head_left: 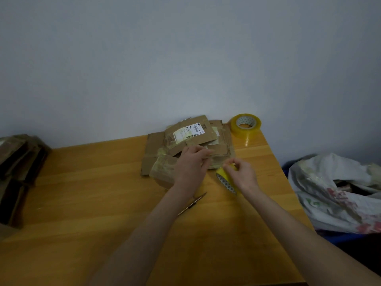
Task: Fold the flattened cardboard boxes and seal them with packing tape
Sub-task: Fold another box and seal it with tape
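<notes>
Pen (192, 203) on wooden table (82, 203), crumpled plastic bag (334, 193) beside its right edge.

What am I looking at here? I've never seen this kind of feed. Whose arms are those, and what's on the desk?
There is no machine: one wide-angle camera sits on a person's head, looking down at their own bare arms. On the wooden table lies a pile of flattened cardboard boxes against the wall. The left hand rests on the pile's near edge. The right hand grips a yellow tape roll beside it. A second tape roll stands at the far corner, and a pen-like tool lies by the left forearm. More cardboard sits at the left, a plastic bag to the right.
</notes>
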